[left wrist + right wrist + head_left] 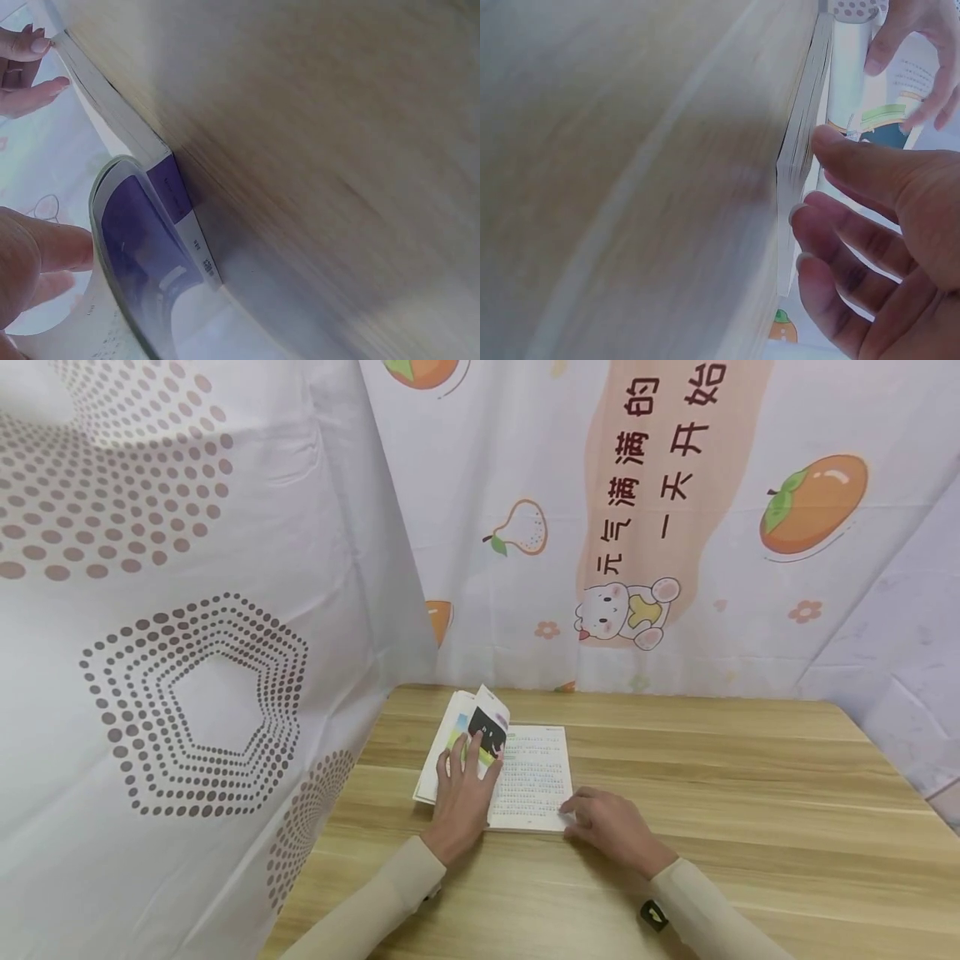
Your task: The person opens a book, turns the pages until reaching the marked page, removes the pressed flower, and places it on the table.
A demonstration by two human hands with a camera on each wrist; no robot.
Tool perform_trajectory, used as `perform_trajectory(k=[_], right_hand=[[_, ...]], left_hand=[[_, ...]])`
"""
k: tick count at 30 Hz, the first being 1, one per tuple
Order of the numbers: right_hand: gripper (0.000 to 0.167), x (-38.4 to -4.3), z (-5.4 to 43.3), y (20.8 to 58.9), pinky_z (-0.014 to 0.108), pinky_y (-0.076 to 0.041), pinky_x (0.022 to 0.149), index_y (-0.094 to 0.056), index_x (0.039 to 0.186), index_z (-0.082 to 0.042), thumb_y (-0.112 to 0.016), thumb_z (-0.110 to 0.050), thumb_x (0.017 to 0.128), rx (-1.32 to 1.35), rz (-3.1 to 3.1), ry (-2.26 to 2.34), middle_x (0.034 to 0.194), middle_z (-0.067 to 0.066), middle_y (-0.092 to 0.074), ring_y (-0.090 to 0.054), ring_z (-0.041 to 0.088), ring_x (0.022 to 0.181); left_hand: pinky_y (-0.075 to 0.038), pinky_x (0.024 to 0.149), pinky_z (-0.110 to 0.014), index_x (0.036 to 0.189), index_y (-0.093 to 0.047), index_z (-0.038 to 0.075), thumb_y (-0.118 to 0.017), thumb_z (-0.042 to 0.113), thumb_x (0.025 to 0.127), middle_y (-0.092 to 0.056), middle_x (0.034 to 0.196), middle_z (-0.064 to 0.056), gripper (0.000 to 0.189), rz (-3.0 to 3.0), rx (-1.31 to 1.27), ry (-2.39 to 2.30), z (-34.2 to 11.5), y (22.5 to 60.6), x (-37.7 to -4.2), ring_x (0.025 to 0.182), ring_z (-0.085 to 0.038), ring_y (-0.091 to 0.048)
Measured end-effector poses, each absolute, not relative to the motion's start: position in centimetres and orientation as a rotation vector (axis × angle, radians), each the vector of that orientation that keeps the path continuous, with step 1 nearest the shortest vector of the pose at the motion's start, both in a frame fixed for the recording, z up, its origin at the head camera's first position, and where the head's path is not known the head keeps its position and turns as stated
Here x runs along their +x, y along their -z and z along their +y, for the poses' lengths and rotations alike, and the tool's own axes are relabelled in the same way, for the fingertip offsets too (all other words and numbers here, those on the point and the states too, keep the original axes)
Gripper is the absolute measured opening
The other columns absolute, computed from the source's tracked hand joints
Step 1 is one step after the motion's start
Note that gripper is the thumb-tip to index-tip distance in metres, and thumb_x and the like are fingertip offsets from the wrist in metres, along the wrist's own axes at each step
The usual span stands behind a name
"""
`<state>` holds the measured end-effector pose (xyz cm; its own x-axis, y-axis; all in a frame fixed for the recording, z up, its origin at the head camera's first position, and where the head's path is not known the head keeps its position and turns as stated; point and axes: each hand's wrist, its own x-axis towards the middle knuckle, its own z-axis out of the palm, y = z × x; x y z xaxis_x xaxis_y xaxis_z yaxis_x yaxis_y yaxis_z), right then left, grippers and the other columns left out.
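Note:
An open paperback book [529, 777] lies on the table, its right-hand page covered in small print. On its left side, pages with colored pictures stand partly raised and bent over. My left hand [463, 797] rests on these pages with fingers spread, and a curved cover with a purple patch [142, 225] bulges beside its thumb in the left wrist view. At the book's lower right corner is my right hand [611, 827], fingers loosely bent. Its thumb [855, 161] touches the page edge in the right wrist view, while the other fingertips stay apart from the thumb.
The wood-grain table [720, 777] extends to the right of the book. A white curtain with dotted patterns [217, 710] hangs along the left side, and a fruit-printed curtain [480, 610] hangs behind. A small dark piece [654, 915] sits by the right cuff.

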<state>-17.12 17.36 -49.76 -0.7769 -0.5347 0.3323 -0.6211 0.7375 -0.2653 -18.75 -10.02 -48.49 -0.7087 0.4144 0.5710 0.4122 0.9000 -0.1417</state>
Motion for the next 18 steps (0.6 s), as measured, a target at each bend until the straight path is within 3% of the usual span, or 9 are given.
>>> perform_trajectory(k=[6,8,14,18], right_hand=[[0.015,-17.20,17.42,49.71,0.038,-0.059,0.078,-0.079,0.099,-0.012,-0.083,-0.021,0.087,0.927,-2.725,-0.549,0.105,0.002,-0.074,-0.071,0.017,0.091],[0.018,-17.23,17.44,49.69,0.038,-0.059,0.077,-0.079,0.099,-0.012,-0.084,-0.023,0.086,0.931,-2.725,-0.542,0.105,0.002,-0.074,-0.070,0.017,0.090],[0.014,-17.25,17.45,49.70,0.038,-0.058,0.078,-0.080,0.095,-0.013,-0.084,-0.023,0.086,0.955,-2.744,-0.539,0.104,0.001,-0.073,-0.070,0.017,0.091],[0.010,-17.24,17.51,49.71,0.037,-0.059,0.078,-0.080,0.093,-0.014,-0.083,-0.020,0.086,0.960,-2.748,-0.552,0.103,0.000,-0.073,-0.070,0.017,0.092]], left_hand=[[-0.034,0.105,-0.063,0.085,-0.076,0.009,-0.079,0.005,0.081,-0.050,0.144,-0.024,0.006,-2.415,-0.608,-0.054,-10.57,48.40,-18.91,0.140,-0.048,-0.033],[-0.033,0.105,-0.063,0.078,-0.076,0.009,-0.081,0.011,0.082,-0.056,0.138,-0.021,0.007,-2.419,-0.610,-0.087,-10.75,48.29,-18.92,0.140,-0.047,-0.033],[-0.036,0.104,-0.062,0.076,-0.078,0.014,-0.083,0.024,0.082,-0.071,0.107,-0.008,0.013,-2.461,-0.616,-0.132,-11.02,48.02,-18.70,0.134,-0.042,-0.044],[-0.044,0.103,-0.050,0.088,-0.079,0.012,-0.076,0.011,0.086,-0.074,0.103,-0.004,0.004,-2.516,-0.688,-0.062,-10.98,47.98,-18.43,0.121,-0.032,-0.057]])
